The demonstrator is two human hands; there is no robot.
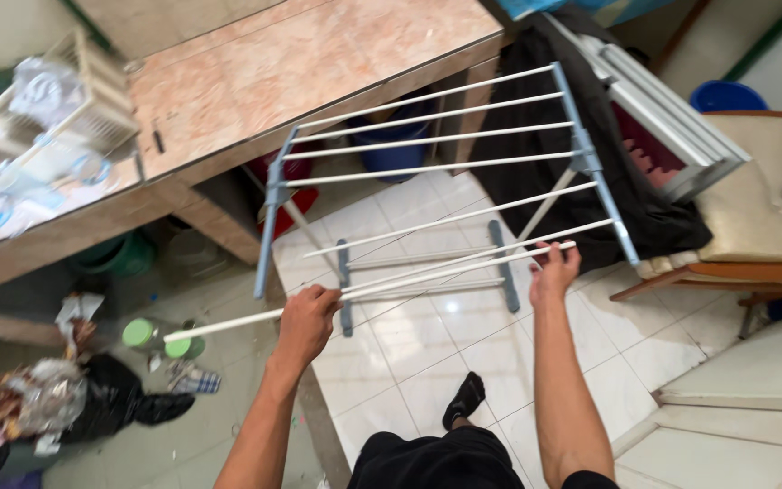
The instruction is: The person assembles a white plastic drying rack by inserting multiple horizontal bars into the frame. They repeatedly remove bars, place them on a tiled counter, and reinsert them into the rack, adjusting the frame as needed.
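white tiled floor (pixel 427 344); both hands grip loose rod (pixel 364 290) beside drying rack (pixel 445 154).

The drying rack (pixel 445 181) stands on the floor (pixel 409 353) in front of me. My left hand (pixel 305 317) and right hand (pixel 554 272) grip its nearest rod (pixel 382 285). Behind and left of it runs the desk (pixel 300 63), a basket (pixel 83 86) on its left end. A chair (pixel 762 226) sits right.

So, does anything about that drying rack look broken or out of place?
Yes. One white rod has come loose from the drying rack: held by both hands, left hand and right hand, it juts past the left rail.
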